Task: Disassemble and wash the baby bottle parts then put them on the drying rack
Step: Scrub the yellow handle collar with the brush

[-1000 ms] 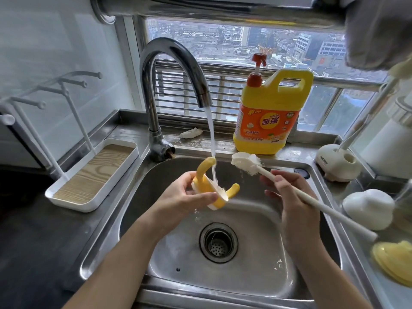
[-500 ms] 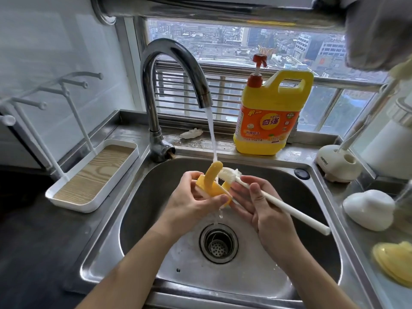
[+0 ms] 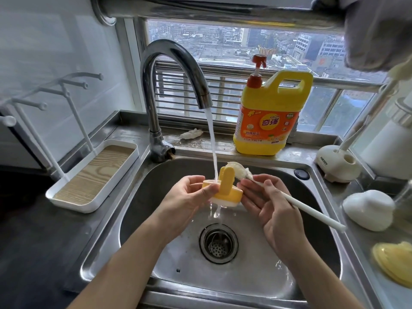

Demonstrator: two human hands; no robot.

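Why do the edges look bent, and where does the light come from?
Head view: the wide-angle lens bows the sink rim and the top pipe; daylight enters through the window and glints off the faucet.

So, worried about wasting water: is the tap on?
On: a stream runs from the tap onto the yellow bottle part in the left hand.

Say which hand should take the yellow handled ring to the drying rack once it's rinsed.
Left. The left hand grips the yellow handled ring, and the drying rack stands on that side of the sink. The right hand holds the brush.
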